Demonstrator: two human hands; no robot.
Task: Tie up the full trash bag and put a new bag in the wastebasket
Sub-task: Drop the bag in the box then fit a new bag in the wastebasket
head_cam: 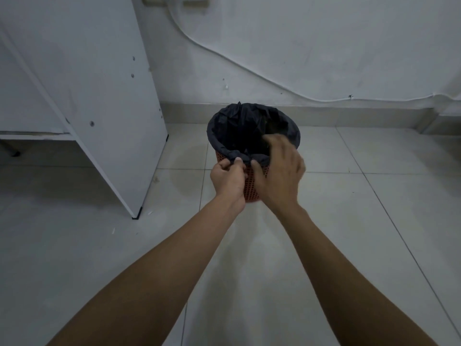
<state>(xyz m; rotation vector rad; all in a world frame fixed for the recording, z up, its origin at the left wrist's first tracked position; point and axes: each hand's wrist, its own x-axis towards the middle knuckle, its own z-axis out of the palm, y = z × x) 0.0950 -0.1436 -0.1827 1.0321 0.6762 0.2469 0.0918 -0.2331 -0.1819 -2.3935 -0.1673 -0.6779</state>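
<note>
While the black trash bag sits folded over the rim of the orange mesh wastebasket, which stands on the tiled floor near the wall, both hands work at the near edge of the rim. The left hand is closed, thumb and fingers pinching a gathered fold of the bag's cuff just at the rim. The right hand is blurred; its thumb rests against the cuff just beside the left hand, while its fingers are loosely spread and reach over the rim into the bag's mouth, so whether it grips any plastic cannot be told.

The step in hand looks like freeing the cuff from the rim so the bag can be gathered and tied. To do this well, the person would best peel the cuff upward and inward bit by bit, working round the rim from the near side to the far side, rather than tugging at one spot, since thin plastic may tear or snag on the mesh. Steadying the light basket would help keep it from tipping. How full the bag is cannot be seen.
</note>
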